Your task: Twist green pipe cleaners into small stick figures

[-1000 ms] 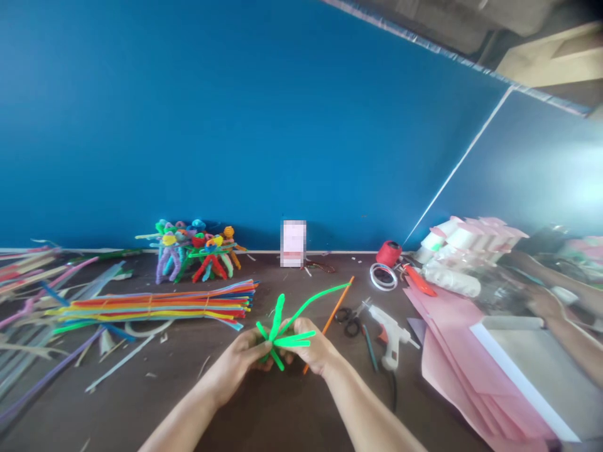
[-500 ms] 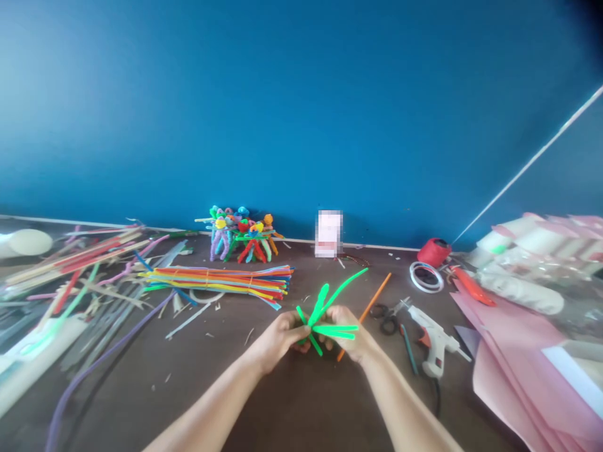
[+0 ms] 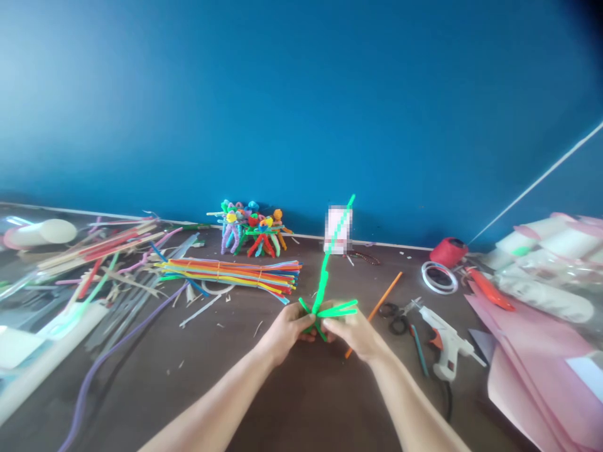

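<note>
Between my two hands are green pipe cleaners crossed and joined near the middle, with one long end rising up and shorter ends sticking out to the sides and below. My left hand pinches the joint from the left. From the right, my right hand grips close to the same joint, its thumb just under the paired ends that point right. Some of my fingertips are hidden behind the green stems. An orange pipe cleaner lies on the table, partly behind my right hand.
A tied bundle of colourful pipe cleaners lies left, with small pipe-cleaner figures behind it. Scissors, a glue gun, a white ring and pink sheets are on the right. Loose strips clutter the far left.
The long green end has swung from leaning right to standing nearly upright, in line with the short folded stem. Both hands stay at the joint. The view has shifted slightly left.
</note>
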A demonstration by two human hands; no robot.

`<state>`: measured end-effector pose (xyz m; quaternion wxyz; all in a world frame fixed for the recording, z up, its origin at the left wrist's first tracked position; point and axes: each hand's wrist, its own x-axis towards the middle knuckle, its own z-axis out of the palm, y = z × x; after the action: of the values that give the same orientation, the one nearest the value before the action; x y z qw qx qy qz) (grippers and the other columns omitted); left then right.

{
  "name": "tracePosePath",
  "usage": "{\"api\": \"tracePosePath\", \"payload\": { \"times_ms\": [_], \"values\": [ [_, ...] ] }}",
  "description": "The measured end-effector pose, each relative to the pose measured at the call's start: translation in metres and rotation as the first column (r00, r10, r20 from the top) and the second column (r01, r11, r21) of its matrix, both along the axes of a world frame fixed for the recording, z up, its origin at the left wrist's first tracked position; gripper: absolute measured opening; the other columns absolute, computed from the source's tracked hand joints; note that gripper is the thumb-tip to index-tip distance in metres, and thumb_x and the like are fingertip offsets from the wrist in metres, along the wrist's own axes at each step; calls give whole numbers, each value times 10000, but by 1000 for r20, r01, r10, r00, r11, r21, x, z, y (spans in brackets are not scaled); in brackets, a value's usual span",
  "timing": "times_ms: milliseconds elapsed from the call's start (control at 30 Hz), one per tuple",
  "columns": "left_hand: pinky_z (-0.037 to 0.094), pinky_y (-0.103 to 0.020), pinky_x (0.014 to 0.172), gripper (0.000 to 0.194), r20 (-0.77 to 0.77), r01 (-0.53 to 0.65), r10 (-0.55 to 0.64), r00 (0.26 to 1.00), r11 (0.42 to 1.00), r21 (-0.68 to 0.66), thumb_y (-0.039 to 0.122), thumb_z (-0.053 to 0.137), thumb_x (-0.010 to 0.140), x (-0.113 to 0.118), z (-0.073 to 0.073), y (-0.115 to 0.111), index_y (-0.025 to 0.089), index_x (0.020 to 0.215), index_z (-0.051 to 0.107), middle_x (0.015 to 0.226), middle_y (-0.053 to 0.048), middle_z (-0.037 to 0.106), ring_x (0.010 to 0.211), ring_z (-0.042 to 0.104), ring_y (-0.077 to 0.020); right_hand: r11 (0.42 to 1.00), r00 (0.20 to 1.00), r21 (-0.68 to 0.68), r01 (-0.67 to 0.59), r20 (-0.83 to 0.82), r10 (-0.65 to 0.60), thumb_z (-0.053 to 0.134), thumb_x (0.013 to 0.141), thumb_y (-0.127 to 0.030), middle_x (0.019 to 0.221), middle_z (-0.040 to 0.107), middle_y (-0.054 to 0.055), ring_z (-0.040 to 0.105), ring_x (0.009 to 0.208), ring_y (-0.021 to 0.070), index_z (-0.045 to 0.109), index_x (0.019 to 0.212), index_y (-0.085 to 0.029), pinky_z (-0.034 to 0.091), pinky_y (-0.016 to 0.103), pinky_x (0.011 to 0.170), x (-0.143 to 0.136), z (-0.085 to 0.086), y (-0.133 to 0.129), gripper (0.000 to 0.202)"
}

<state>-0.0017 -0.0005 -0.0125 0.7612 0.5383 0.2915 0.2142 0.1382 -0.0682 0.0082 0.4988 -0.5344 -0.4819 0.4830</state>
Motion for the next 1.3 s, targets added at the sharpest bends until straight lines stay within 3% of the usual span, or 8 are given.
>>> {"api": "tracePosePath", "payload": {
  "times_ms": [167, 433, 600, 833, 1067, 1300],
  "values": [
    [451, -232, 565, 205, -20, -18, 18, 1000, 1000, 7, 290, 569, 701, 1, 2, -2, 111, 799, 551, 677, -30, 571, 602, 526, -105, 990, 991, -42, 132, 4, -132, 603, 673, -315, 529, 517, -32, 468, 458, 88, 582, 691, -145, 392, 213, 436, -5, -4, 2, 173],
    [452, -226, 550, 214, 23, -81, 83, 996, 993, -86, 305, 580, 685, 4, 1, -5, 114, 773, 538, 630, -12, 553, 598, 550, -112, 970, 970, 1, 241, -33, -241, 577, 678, -295, 509, 509, -36, 479, 457, 108, 521, 654, -172, 403, 237, 453, -15, -17, 6, 138],
    [453, -227, 540, 230, 26, -103, 109, 994, 982, -155, 309, 622, 639, 4, 2, -4, 113, 728, 541, 621, -6, 545, 579, 535, -102, 956, 942, 73, 284, 162, -293, 556, 702, -279, 534, 540, -8, 503, 475, 129, 520, 646, -184, 422, 256, 477, -16, -17, 6, 116],
    [456, -228, 537, 221, -9, -128, 128, 992, 982, -141, 293, 621, 638, 4, 1, -4, 107, 730, 547, 634, -6, 536, 558, 514, -88, 944, 870, 218, 249, 378, -317, 521, 719, -198, 696, 609, 28, 562, 692, 175, 546, 698, -183, 435, 287, 680, -15, -16, 6, 36],
    [458, -229, 534, 197, -19, -144, 143, 990, 981, -129, 264, 619, 635, 5, -4, -3, 107, 737, 560, 629, -5, 537, 547, 513, -84, 948, 853, 230, 221, 425, -302, 517, 716, -179, 687, 596, 17, 555, 680, 171, 543, 690, -183, 418, 276, 672, -14, -18, 6, 37],
    [454, -231, 508, 183, -48, -150, 144, 988, 973, -173, 256, 640, 596, 4, 1, -2, 113, 677, 558, 592, 3, 527, 516, 513, -88, 966, 897, 209, 154, 380, -225, 500, 712, -161, 683, 561, 9, 519, 677, 158, 538, 662, -187, 401, 268, 664, -10, -16, 7, 68]
  ]
}}
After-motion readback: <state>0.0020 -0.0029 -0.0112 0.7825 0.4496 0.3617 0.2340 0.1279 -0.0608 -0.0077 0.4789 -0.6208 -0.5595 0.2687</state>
